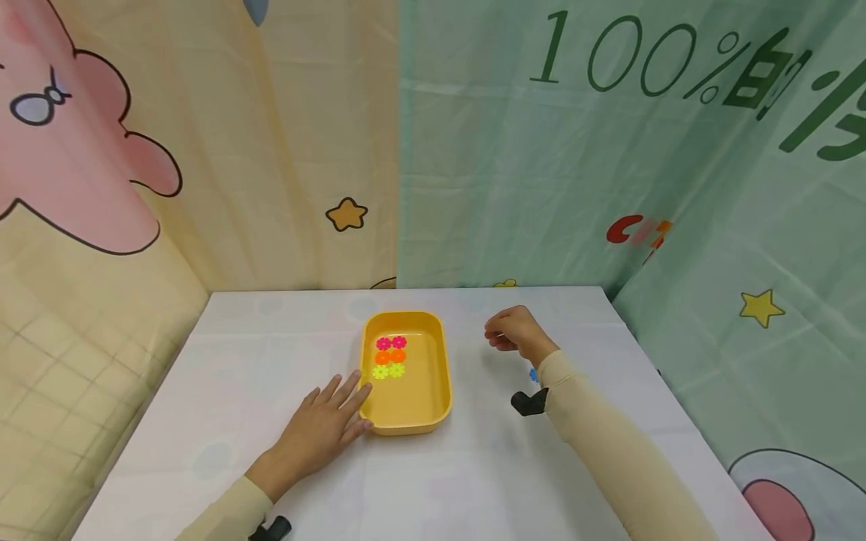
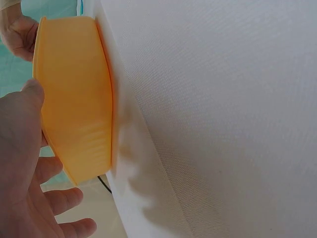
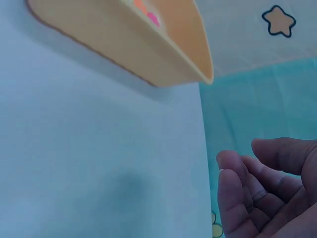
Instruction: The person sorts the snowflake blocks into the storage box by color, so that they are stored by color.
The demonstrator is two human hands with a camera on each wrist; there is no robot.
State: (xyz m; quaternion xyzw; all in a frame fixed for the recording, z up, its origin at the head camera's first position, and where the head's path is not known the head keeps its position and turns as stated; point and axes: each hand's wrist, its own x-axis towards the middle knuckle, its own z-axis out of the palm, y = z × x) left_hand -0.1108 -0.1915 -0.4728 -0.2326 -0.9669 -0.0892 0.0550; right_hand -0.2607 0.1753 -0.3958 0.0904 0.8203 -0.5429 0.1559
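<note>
A yellow plastic tray [image 1: 422, 406] stands on the table. In its upper left part lie flower-shaped pieces in pairs: two pink [image 1: 383, 343], two orange [image 1: 383, 358] and two yellow-green [image 1: 381, 372]. My left hand [image 1: 321, 428] rests at the tray's left side, fingers spread, the thumb touching the rim in the left wrist view. To the right of the tray, my right hand [image 1: 517, 330] is raised above the table. Its fingers [image 3: 232, 193] curl loosely with a gap to the thumb, and nothing shows between them. A blue piece [image 1: 534, 375] is partly hidden by the right sleeve.
The white-covered table [image 1: 271, 338] ends at a back edge against printed curtains [image 1: 473, 188]. Black wrist mounts [image 1: 530, 403] stick out from both sleeves. A thin dark cord [image 2: 104, 184] shows past the tray in the left wrist view.
</note>
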